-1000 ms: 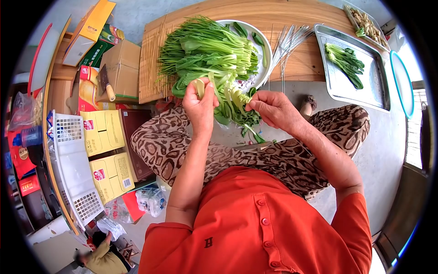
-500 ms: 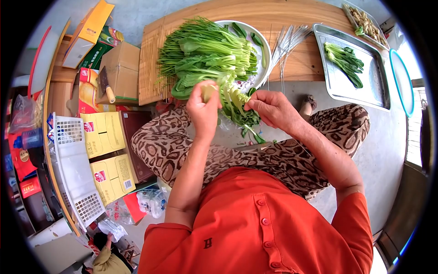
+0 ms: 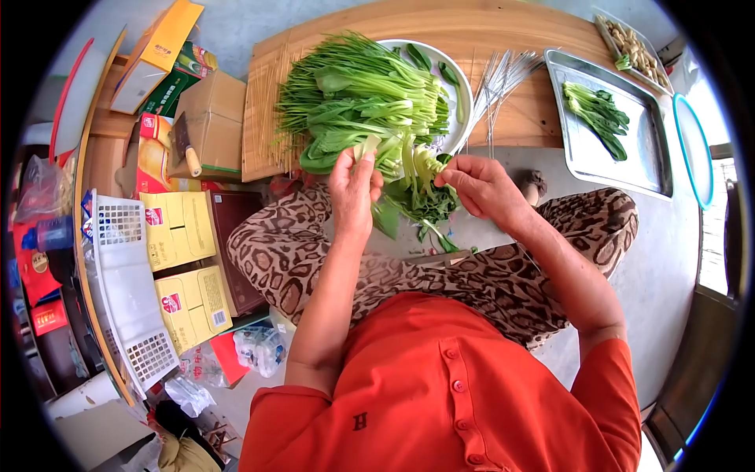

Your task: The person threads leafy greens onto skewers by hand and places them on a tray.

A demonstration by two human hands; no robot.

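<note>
My left hand (image 3: 355,189) pinches a pale green stem piece (image 3: 366,147) just in front of the leafy pile. To its right, my right hand (image 3: 485,189) has its fingers closed at the edge of a bunch of skewered greens (image 3: 421,177), whose dark leaves hang between my knees. A heap of green vegetables (image 3: 366,94) covers much of a white plate (image 3: 465,102) on the wooden table (image 3: 511,23). Thin metal skewers (image 3: 497,82) lie right of the plate, and wooden sticks (image 3: 266,102) lie at its left.
A metal tray (image 3: 578,149) at the right holds leafy greens (image 3: 598,114). Beyond it is a box of roots (image 3: 633,47). Cartons (image 3: 181,228), a cleaver (image 3: 185,145) and a white basket (image 3: 126,291) are at the left. Another person (image 3: 185,455) is partly visible at the lower left.
My left hand has shifted slightly and turned, with the pale piece now upright at its fingertips. My right hand has moved slightly right and down. The other person has moved lower, mostly out of view.
</note>
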